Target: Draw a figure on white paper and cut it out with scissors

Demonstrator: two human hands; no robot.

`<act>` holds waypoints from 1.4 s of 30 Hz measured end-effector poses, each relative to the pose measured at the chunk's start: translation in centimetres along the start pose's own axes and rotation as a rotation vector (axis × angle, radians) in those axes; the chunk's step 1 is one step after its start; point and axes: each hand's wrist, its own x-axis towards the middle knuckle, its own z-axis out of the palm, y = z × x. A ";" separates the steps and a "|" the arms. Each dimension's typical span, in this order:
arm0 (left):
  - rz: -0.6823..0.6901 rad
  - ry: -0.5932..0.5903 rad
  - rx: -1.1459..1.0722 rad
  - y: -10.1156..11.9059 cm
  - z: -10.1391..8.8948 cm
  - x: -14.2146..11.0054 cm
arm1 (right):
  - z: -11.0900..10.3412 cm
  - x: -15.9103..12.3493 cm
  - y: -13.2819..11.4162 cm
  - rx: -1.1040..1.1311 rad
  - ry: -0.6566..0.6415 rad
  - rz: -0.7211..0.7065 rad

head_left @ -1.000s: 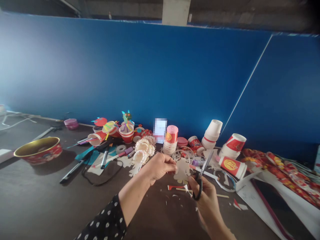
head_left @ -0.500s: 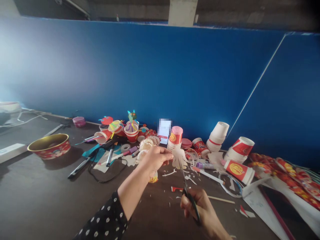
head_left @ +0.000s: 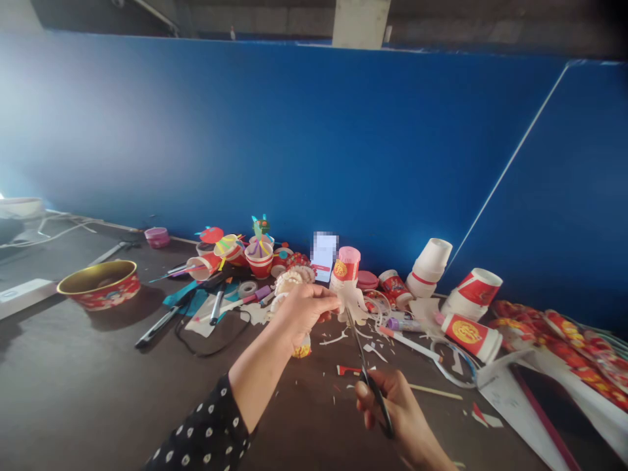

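Note:
My left hand (head_left: 305, 315) pinches a cream cut-paper shape (head_left: 351, 301) by its edge, holding it up above the table. My right hand (head_left: 397, 411) grips black-handled scissors (head_left: 369, 373), and their thin blades rise to the lower edge of the shape. I cannot tell whether the blades are cutting it. Paper scraps (head_left: 338, 339) lie scattered on the dark table (head_left: 118, 366) below my hands. A small gold-and-red paper piece (head_left: 301, 350) shows just beneath my left wrist.
Along the blue wall stand red-and-white paper cups (head_left: 471, 294), paper crafts (head_left: 258, 257) and a phone (head_left: 324, 256). A gold-rimmed red bowl (head_left: 99, 284) sits at the left, with markers (head_left: 159, 326) and tape (head_left: 247, 288) nearby. Red patterned paper (head_left: 554, 333) lies at the right.
The scissors have swung upright, with the blades now at the shape's lower edge. The view has shifted slightly, and the left hand still holds the paper.

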 end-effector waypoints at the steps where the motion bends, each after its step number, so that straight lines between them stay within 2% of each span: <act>1: -0.007 -0.005 -0.008 -0.1 0.0 0.0 | 0.0 0.0 0.0 0.003 0.001 0.000; 18: -0.088 -0.038 -0.060 -0.1 1.6 -1.1 | -0.1 0.1 0.4 0.006 0.011 -0.061; 35: -0.079 -0.036 -0.070 0.2 1.6 -1.2 | 0.8 -0.4 -1.2 0.042 0.083 0.007; 42: -0.079 -0.033 -0.073 0.3 1.6 -1.3 | 0.7 -0.3 -0.9 0.015 0.061 -0.010</act>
